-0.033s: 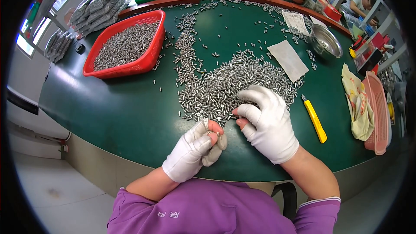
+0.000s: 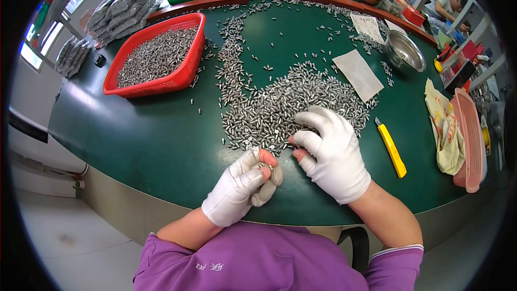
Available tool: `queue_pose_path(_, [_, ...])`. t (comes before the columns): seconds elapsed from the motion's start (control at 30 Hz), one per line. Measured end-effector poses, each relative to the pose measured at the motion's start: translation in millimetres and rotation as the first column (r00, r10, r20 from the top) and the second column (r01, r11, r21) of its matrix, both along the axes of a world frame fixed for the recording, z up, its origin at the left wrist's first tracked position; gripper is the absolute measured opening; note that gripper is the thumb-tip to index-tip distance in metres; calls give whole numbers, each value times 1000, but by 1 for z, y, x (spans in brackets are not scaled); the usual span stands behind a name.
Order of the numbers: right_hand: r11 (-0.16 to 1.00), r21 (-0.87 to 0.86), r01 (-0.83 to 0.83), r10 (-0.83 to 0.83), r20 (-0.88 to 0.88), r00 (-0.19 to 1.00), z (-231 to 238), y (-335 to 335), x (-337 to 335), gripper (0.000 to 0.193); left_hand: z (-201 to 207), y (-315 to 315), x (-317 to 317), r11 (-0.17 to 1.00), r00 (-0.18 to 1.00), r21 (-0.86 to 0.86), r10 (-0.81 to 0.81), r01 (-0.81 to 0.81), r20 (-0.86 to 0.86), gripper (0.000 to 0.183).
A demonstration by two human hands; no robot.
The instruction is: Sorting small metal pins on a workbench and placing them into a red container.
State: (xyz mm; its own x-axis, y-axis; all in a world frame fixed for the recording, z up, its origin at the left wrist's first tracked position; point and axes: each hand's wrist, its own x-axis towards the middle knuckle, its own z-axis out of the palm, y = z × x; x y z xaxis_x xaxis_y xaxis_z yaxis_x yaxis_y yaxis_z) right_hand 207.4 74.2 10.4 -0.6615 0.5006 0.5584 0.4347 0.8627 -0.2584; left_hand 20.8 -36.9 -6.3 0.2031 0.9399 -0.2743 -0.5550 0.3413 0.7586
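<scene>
A large heap of small silver metal pins (image 2: 291, 99), pointed like little screws or studs, is spread over the dark green table. My left hand (image 2: 245, 180), in a white glove with bare thumb and fingertip, is curled at the heap's near edge. Its fingers close around small metal pins (image 2: 271, 167), mostly hidden by the fingers. To its right, my right hand (image 2: 328, 153), gloved the same way, reaches over the near right side of the heap. The bare tips of its thumb and forefinger are apart, with nothing visible between them.
A red basket (image 2: 199, 37) full of pins stands at the left. A yellow utility knife (image 2: 392, 150) lies to the right, beyond a paper sheet (image 2: 358, 75) and a steel bowl (image 2: 405, 53). A pink basket (image 2: 467, 140) with a yellow cloth (image 2: 444, 129) sits at the right edge.
</scene>
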Motion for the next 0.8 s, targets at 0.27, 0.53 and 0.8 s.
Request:
queue_pose_path(0.27, [996,-60,-63,69,100,993,-6,-3,-5,30,-3,1,0,999,999,39,-3,1,49,26])
queue_pose_path(0.53, [941,-219,-260,220,-189,957,-3,-1,-3,25,10,3,3,1000,1000,-29,-9,9,5,24])
queue_pose_path(0.8, [917,-181,-357,306,-258,917,0,-3,-5,24,10,1,2,995,999,-98,-28,25,-24,21])
